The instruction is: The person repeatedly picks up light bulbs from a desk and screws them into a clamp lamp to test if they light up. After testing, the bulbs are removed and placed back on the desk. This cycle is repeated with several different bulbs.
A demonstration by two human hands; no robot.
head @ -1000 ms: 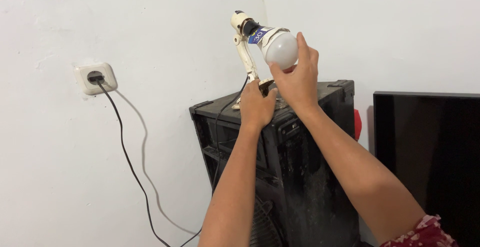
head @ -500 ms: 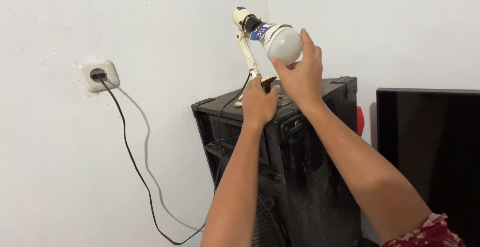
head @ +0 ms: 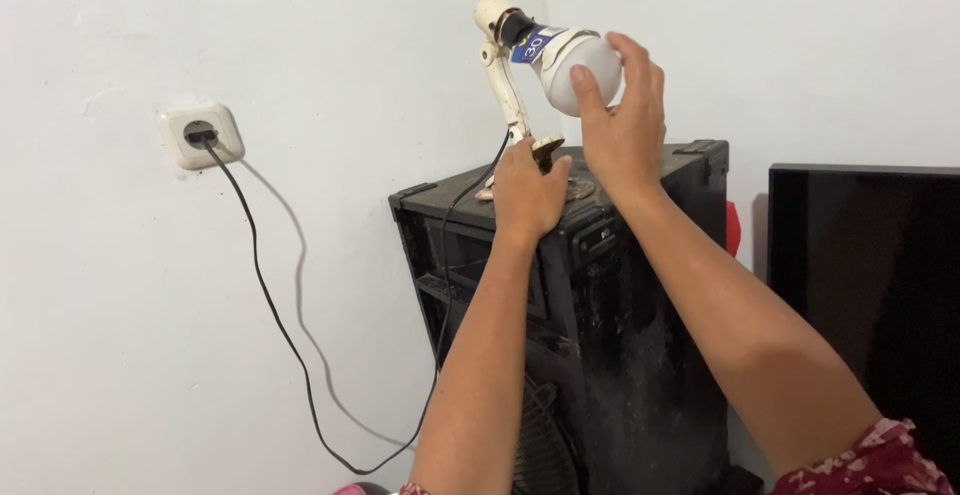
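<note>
Head view. Count: one lamp (head: pixel 503 75) with a cream jointed arm, one white bulb (head: pixel 580 70) in its socket, one black speaker cabinet (head: pixel 620 335), one wall socket (head: pixel 200 135), one black cord (head: pixel 275 315), one dark screen (head: pixel 880 295), two hands.

The lamp stands on the top of the speaker cabinet, near its rear left corner. Its arm rises steeply and the socket head tilts to the right, so the bulb points right and slightly down.

The right hand (head: pixel 625 130) is closed around the bulb from below and from the right; thumb and fingers wrap the globe. The left hand (head: pixel 528 190) is pressed down over the lamp base, fingers curled narrow around it; the base is mostly hidden under the hand.

Change from the earlier frames: the right hand has shifted round the globe, from fingertips at its lower edge to a fuller wrap with the thumb across the front. The left hand stays on the base. The whole scene sits slightly higher and further right in the picture.

Surroundings: the cabinet top is dusty and scuffed. The cord runs from the plug in the wall socket, loops down the white wall (head: pixel 120 355) and rises to the lamp. The dark screen stands just beside the cabinet on the right. A red patterned sleeve (head: pixel 870 465) shows at the lower right.
</note>
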